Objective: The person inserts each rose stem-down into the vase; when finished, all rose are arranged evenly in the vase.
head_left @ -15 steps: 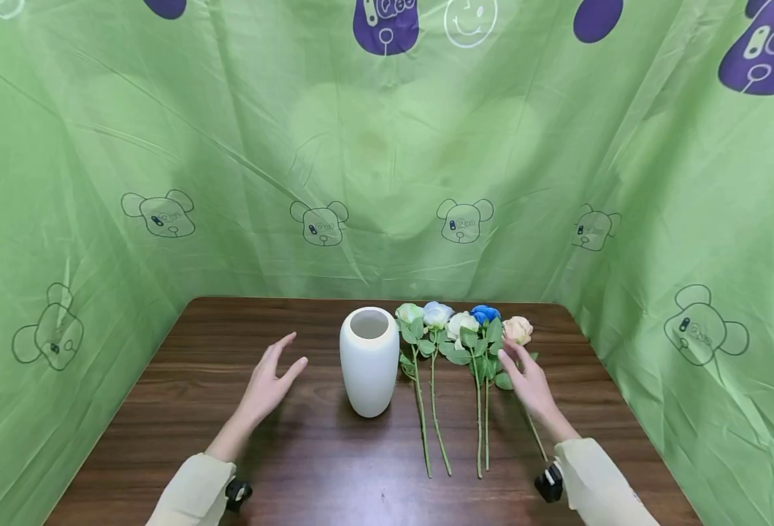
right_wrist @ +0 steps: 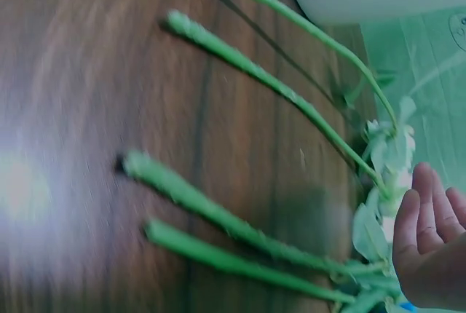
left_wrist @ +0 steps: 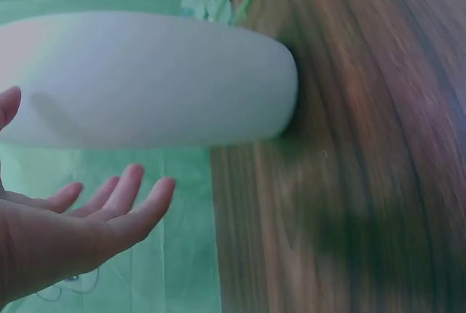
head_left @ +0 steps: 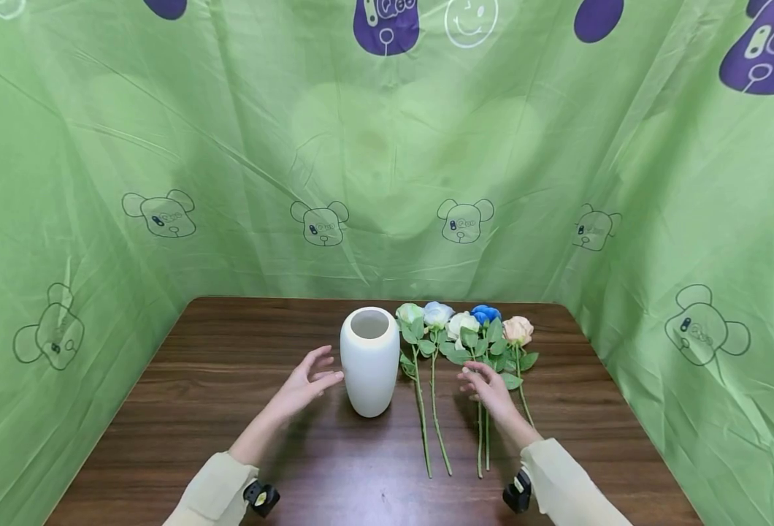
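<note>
A tall white vase (head_left: pixel 370 372) stands upright on the wooden table. My left hand (head_left: pixel 304 383) is at the vase's left side, thumb and fingers spread with nothing held; in the left wrist view the hand (left_wrist: pixel 95 226) has loosely bent fingers next to the vase (left_wrist: pixel 160 80). My right hand (head_left: pixel 491 391) hovers over the stems of a white rose (head_left: pixel 462 325) and a blue rose (head_left: pixel 485 314), fingers relaxed and holding nothing. A pale green rose (head_left: pixel 410 314) and a pale blue rose (head_left: pixel 437 314) lie right of the vase. A peach rose (head_left: pixel 518 330) lies rightmost.
The dark wooden table (head_left: pixel 229 365) carries the vase and the row of roses, stems pointing towards me. A green printed curtain (head_left: pixel 387 161) surrounds the table at the back and sides. Black devices (head_left: pixel 517 493) are strapped at both wrists.
My left hand has moved right, up to the vase. My right hand has moved left, from the peach rose to above the white and blue roses' stems. The flowers and vase have stayed put.
</note>
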Tool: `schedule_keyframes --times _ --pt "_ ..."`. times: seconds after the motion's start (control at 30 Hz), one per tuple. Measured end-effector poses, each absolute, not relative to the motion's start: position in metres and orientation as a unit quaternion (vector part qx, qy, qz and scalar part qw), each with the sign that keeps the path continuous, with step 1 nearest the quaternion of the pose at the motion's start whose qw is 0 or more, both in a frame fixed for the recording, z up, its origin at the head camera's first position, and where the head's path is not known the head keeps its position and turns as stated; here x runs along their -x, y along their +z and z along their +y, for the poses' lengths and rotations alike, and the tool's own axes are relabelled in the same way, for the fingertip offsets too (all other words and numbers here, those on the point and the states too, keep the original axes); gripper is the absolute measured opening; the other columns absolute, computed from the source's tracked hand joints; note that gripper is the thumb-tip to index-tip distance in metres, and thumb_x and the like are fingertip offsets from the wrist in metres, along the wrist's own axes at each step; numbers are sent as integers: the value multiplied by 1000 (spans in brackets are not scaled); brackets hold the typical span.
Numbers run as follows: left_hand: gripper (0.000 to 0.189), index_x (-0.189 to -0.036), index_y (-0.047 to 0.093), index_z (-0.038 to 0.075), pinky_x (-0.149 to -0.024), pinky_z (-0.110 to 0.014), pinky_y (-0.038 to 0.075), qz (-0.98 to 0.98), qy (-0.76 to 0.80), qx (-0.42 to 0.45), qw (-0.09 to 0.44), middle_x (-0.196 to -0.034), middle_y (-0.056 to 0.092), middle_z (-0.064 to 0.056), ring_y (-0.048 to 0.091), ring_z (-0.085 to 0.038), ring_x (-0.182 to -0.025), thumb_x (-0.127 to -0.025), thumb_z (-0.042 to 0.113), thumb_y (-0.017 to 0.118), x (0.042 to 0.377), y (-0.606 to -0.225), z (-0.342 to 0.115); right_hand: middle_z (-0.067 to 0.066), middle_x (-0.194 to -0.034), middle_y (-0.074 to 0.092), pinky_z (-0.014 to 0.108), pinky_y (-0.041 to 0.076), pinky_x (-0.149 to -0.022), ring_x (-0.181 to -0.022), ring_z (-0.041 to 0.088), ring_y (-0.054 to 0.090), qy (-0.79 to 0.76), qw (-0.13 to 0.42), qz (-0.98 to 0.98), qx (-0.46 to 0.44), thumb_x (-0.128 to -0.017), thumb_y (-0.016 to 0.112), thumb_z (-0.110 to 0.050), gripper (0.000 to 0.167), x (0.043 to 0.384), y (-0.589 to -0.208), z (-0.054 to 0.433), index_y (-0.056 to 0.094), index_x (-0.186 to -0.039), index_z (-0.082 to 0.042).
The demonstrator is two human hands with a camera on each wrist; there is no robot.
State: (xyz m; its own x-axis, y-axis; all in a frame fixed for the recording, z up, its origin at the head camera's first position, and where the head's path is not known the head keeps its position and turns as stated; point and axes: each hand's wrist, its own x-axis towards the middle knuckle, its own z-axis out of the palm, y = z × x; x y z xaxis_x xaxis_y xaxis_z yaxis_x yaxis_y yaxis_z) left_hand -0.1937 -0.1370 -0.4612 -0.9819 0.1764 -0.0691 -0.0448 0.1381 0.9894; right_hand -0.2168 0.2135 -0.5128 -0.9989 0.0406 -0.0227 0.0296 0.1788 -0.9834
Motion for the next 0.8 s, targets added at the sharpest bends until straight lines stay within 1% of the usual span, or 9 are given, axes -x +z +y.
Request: schedule_keyframes --times 0.1,0.2,0.3,0.37,0.43,0.57,0.7,0.8 --pt "71 -135 29 10 -77 -43 46 738 663 -26 121 -131 37 -20 46 -32 -109 -78 26 67 192 -458 -131 13 -92 64 35 49 -58 -68 20 61 641 -14 -767 22 -87 55 -29 46 216 -520 204 46 -115 7" --pt "74 -135 29 9 -74 -44 48 733 666 -12 138 -131 35 -22 45 -35 -108 -76 28 69 191 -456 -126 14 -92 64 35 49 -55 -66 21 62 638 -35 -768 26 -86 55 -29 47 215 -527 195 46 -116 6" --pt "73 -135 28 7 -72 -45 48 726 672 -8 147 -130 35 -24 45 -38 -108 -77 25 69 187 -448 -121 20 -94 62 33 48 -50 -64 23 61 640 -51 -766 31 -86 55 -22 43 214 -530 184 46 -115 7" --pt "71 -134 29 7 -71 -45 49 724 674 -5 145 -129 36 -24 45 -38 -107 -78 24 68 185 -443 -119 21 -95 62 30 47 -48 -62 22 61 639 -61 -766 40 -86 55 -18 37 214 -531 177 48 -114 5" --pt "70 -134 29 7 -69 -45 49 723 675 -3 144 -128 37 -24 47 -38 -105 -78 24 68 186 -445 -118 24 -95 60 30 46 -45 -59 25 60 642 -59 -763 41 -85 55 -13 34 215 -532 171 49 -113 6" --pt "68 -133 30 7 -66 -45 50 721 676 -5 153 -126 39 -24 50 -38 -102 -80 26 66 192 -457 -118 22 -92 61 31 45 -42 -54 23 60 631 -61 -772 37 -84 58 -12 37 218 -536 160 48 -114 6" --pt "64 -133 28 4 -67 -47 49 715 678 -15 172 -125 38 -28 47 -44 -104 -83 24 62 187 -446 -117 18 -87 63 26 42 -38 -48 18 57 613 -51 -788 15 -82 62 -11 39 222 -540 151 49 -114 6" --pt "63 -133 27 2 -69 -48 49 713 679 -20 176 -125 37 -30 44 -46 -105 -84 22 60 182 -435 -116 16 -85 64 24 41 -37 -45 16 56 593 -43 -804 0 -81 63 -10 39 224 -541 145 50 -114 5"
